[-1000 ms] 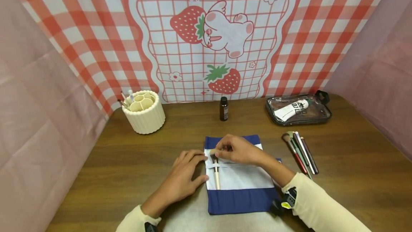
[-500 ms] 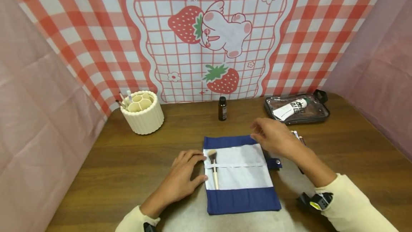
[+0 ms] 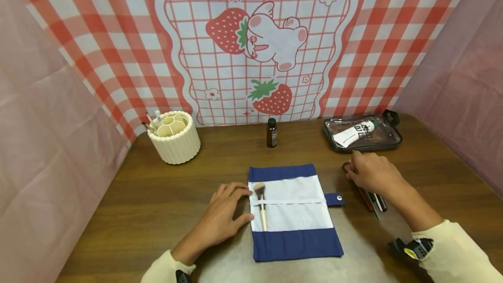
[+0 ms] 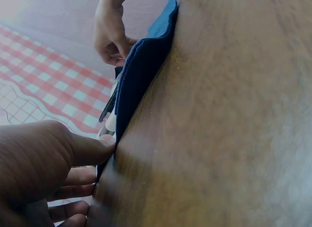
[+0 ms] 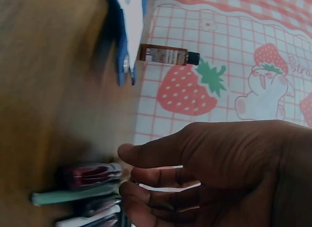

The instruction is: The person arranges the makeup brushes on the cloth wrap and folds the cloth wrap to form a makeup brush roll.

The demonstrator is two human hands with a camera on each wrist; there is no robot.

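Note:
A navy and white fabric brush roll [image 3: 297,244] lies unrolled on the table. One makeup brush [image 3: 263,218] with a pale handle sits at its left, under the white elastic strip. My left hand [image 3: 225,215] rests at the roll's left edge, thumb and fingertips touching the border. Off to the right, my right hand [image 3: 373,173] is over a bunch of loose makeup brushes [image 3: 371,200], partly covering them. In the right wrist view its thumb and fingers are apart, close to a dark red brush [image 5: 90,175] and a green brush [image 5: 73,195]; contact is unclear.
At the back left stands a cream ribbed holder [image 3: 177,143] with a few thin tools. A small dark bottle [image 3: 271,133] is at the back middle. A clear pouch [image 3: 379,138] carrying a white tube [image 3: 353,133] lies back right. The roll's snap tab [image 3: 334,199] sticks out rightward.
My right hand has left the pale brush in the roll and moved right to the loose brushes. The left hand has stayed at the roll's edge.

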